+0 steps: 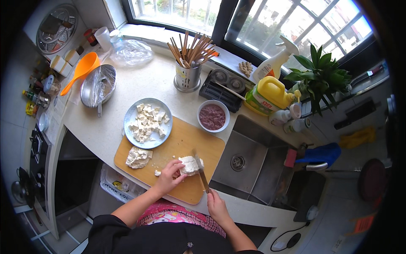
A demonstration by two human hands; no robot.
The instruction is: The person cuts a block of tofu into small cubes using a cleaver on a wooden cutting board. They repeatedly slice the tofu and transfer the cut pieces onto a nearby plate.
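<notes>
R hand: grip closed round knife handle. L hand: grip part-curled, holding L side of white tofu-like block, on R half of wooden board; blade over block's R part. Block prob. soft, moist, crumbly, fairly light; best held w/ flat fingers low, no pinching. 2nd chunk board's L end; cubes on plate.

Window glare; edges perhaps soft.
</notes>
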